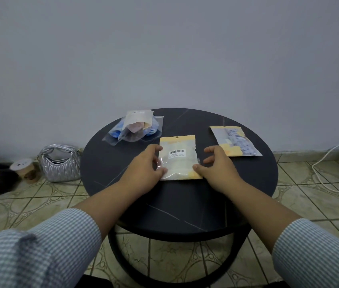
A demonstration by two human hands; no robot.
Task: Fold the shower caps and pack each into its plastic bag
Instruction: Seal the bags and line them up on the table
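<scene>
Round dark table (pixel 185 204), pale veining, set against a plain wall. The person sits at its near edge, both forearms reaching in, checked sleeves pushed up.

Centre of the tabletop: a flat plastic bag with a yellow header strip (pixel 178 157), lying face down, barcode label up. Long axis runs away from the person; header and hang hole point to the wall, bottom edge toward the person. Something pale and yellowish is inside, too blurred to name.

Left hand (pixel 145 165) rests at the bag's left edge, fingers loosely curled, thumb tip and fingertips touching the crinkled clear plastic there. Whether it pinches or only touches, I cannot tell. Right hand (pixel 216 165) sits at the bag's lower right corner: thumb pressed on the corner, the other fingers spread and arched off the table, holding nothing.

Far right: a second yellow-header bag (pixel 235 141) with a blue-patterned shower cap inside, header toward the wall, tilted, well apart from the centre bag.

Far left: a loose heap of clear bags (pixel 135 127) with blue and pink caps, overlapping each other.

On the tiled floor left of the table: a silver quilted handbag (pixel 60 163), a small round container (pixel 24 168) beside it. A white cable (pixel 330 163) at right.
</scene>
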